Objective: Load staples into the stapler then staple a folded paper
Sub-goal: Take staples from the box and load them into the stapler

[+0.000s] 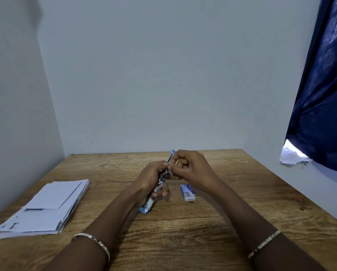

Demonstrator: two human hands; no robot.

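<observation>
Two bare hands met above the middle of a wooden counter (183,241), both working on a blue stapler (159,182) that was opened out long and held off the surface, its far end tilted up and away, its near end low just above the wood. The left hand (150,177) wrapped the stapler's middle from the left side, its fingers (159,193) curled under and closed around the body. The right hand (191,169) came in from the right, its fingers (175,159) bent and pressed together at the upper part of the stapler, the thumb and forefinger pinching at the metal channel; whether a strip of staples sat between them was too small to tell. A small staple box (187,192) lay flat on the counter just right of the stapler's near half, close to it but apart, under the right wrist. A stack of folded papers (44,210) rested well to the left, fanned a little at its edges, touched by neither hand. Each forearm wore a thin metal bangle (93,241). A dark blue curtain (323,85) hung at the right, against a pale wall (163,75).
</observation>
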